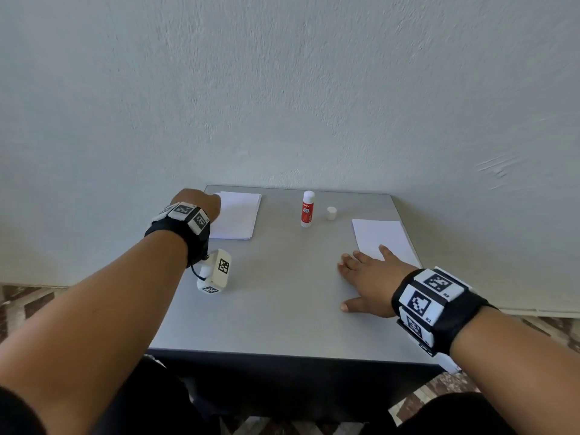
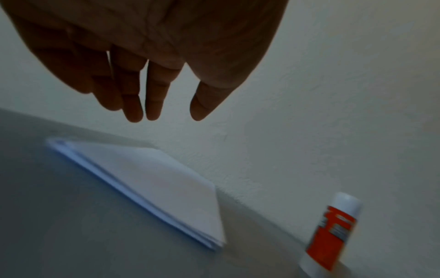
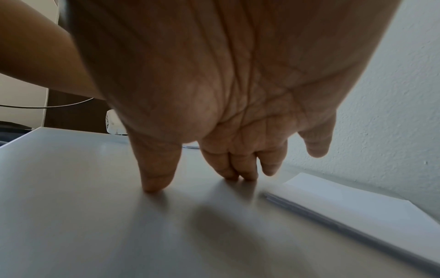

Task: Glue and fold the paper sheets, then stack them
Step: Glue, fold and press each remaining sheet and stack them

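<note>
We note our right hand [image 1: 367, 282] nearest to us, flat on the grey table [image 1: 282, 309], fingers spread and straight, holding nothing; in the right wrist view the thumb and two fingertips [image 3: 240, 173] touch the bare tabletop. Just beyond and to the right of those fingertips lies a stack of white sheets [image 1: 384, 240], its near corner just beside the little finger in the head view; whether that finger touches the paper we cannot tell. This stack's long axis runs away from us toward the wall, tilted slightly leftward at its far end. Farther out, our left hand [image 1: 201, 202] hovers at the far-left part of the table, above the left edge of a second paper stack [image 1: 237, 219]. In the left wrist view its fingers [image 2: 133, 97] hang straight and relaxed, together, gripping nothing, clear of the paper; the stack [image 2: 152, 184] lies below and just ahead of the fingertips. That stack's long axis also points near-to-far, toward the wall. Well to the right of the left fingers, between the two stacks, an uncapped glue stick [image 1: 307, 209] stands upright, its white cap [image 1: 331, 212] just beside it on the right. Judgement: the left hand is nearer the far-left stack, so the coming move turns on lowering those fingers onto its top sheet, approaching from the left edge.
</note>
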